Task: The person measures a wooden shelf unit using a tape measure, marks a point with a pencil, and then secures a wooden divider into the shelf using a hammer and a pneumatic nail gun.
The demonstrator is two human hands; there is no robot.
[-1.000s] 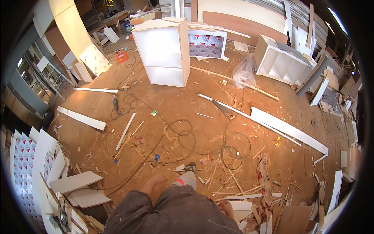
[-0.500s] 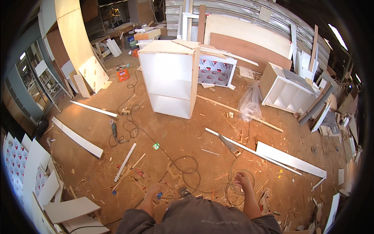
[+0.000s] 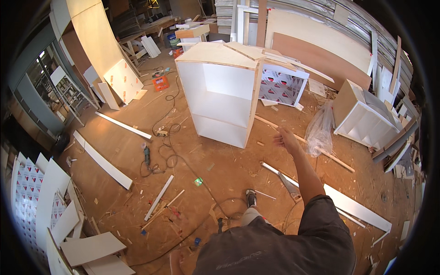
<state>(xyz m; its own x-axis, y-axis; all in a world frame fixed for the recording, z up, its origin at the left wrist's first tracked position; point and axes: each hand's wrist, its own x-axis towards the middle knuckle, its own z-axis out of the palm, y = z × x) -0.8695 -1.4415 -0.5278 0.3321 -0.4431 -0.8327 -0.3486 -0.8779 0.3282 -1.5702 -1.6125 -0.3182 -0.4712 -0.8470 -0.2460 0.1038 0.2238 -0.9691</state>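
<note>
My right hand (image 3: 286,137) is stretched out in front of me, fingers loosely spread and holding nothing. It hangs in the air just right of a tall white open cabinet (image 3: 220,91) with a plywood top that stands on the sawdust-covered floor. My right forearm runs up from my dark sleeve at the lower edge. My left hand is out of sight. One of my feet (image 3: 250,198) steps forward on the floor below the cabinet.
A clear plastic bag (image 3: 319,128) and a smaller white shelf unit (image 3: 366,120) lie to the right. White boards (image 3: 107,164), strips (image 3: 159,197), a hand saw (image 3: 288,185), a power tool (image 3: 147,155) with cables and wood scraps litter the floor. Panels lean at the left.
I have walked forward toward the white cabinet, which now looks much larger. My right arm has risen from low near the floor to stretched out ahead.
</note>
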